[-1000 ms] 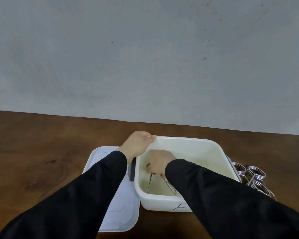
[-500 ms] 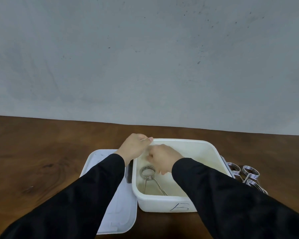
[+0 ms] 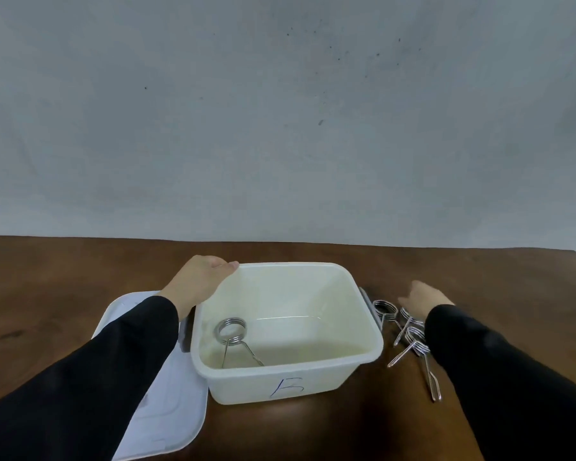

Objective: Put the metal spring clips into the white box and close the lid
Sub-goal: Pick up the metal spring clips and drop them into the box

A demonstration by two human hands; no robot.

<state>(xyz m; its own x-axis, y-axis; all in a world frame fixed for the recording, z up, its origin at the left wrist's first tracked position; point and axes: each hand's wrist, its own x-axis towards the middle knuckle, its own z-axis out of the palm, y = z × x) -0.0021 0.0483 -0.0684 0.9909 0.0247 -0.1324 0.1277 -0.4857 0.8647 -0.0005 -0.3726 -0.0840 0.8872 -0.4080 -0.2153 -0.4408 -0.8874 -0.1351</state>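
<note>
The open white box (image 3: 286, 374), marked with a blue letter on its front, stands in the middle of the wooden table. One metal spring clip (image 3: 232, 331) lies inside it at the left. My left hand (image 3: 202, 281) grips the box's far left rim. My right hand (image 3: 421, 297) hovers over the table right of the box, fingers spread and empty, just above a heap of several spring clips (image 3: 409, 337). The box's white lid (image 3: 167, 404) lies flat on the table to the left, partly under my left sleeve.
A grey latch (image 3: 368, 306) sticks out from the box's right side, close to the clip heap. The dark wooden table (image 3: 64, 294) runs back to a plain grey wall. Its right edge shows at the far right.
My right hand let go of a clip inside the box, lifted out and moved right to the heap of clips. The left hand stayed on the rim.
</note>
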